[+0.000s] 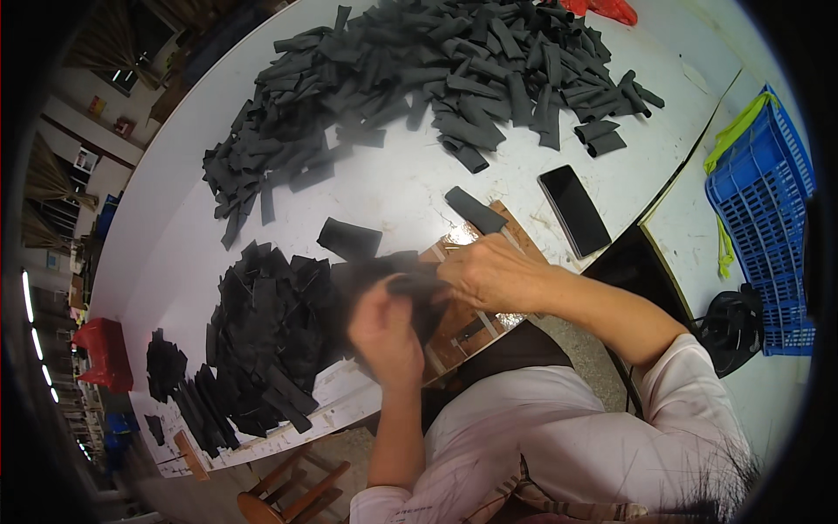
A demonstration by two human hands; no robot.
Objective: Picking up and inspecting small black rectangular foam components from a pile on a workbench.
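Observation:
My left hand (381, 332) is blurred by motion, its fingers closed on a piece of dark fabric (417, 286). Close beside it, my right hand (493, 272) has its fingers curled at the other end of that fabric; what else they may pinch is hidden. Both hands are over a wooden board (458, 336) with shiny tape on it. One folded dark grey fabric piece (475, 210) lies at the board's far edge. Left of my left hand spreads a heap of black fabric pieces (262, 341), with a single flat piece (349, 239) at its far side.
A big pile of rolled dark grey fabric pieces (419, 79) covers the table's far side. A phone (573, 211) lies right of the board. Blue plastic baskets (764, 210) and a black bag (733, 327) are at the right. A red bag (105, 354) and wooden stool (292, 489) are left.

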